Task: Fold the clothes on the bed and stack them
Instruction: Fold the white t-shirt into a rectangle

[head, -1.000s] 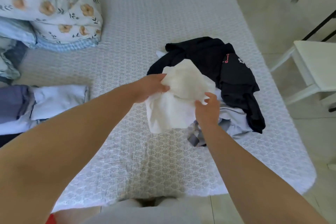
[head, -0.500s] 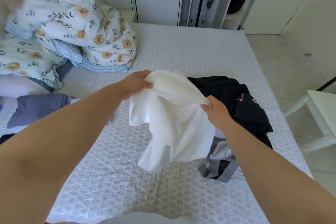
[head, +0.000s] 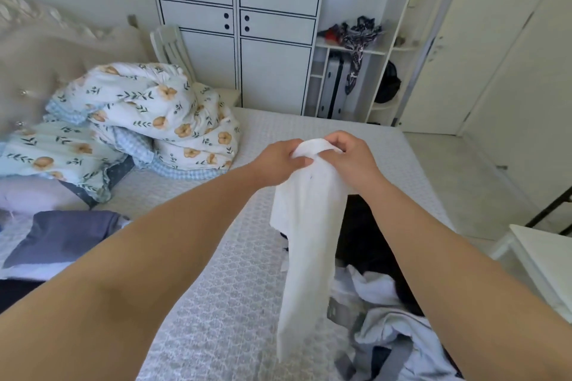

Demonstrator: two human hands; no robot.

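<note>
**White garment hangs straight down from two hands held close together**

The left hand [head: 280, 161] and right hand [head: 349, 158] pinch the top edge of the white garment [head: 309, 226], almost touching each other, equally near it. The cloth hangs below them bunched into a narrow strip, its long axis vertical, its lower end above the bed [head: 223, 303] near the front edge. To spread it flat, the hands probably need to part sideways along that top edge. The unfolded pile [head: 380, 303] lies toward the bed's right edge; folded clothes [head: 65, 235] sit by the left edge.
</note>
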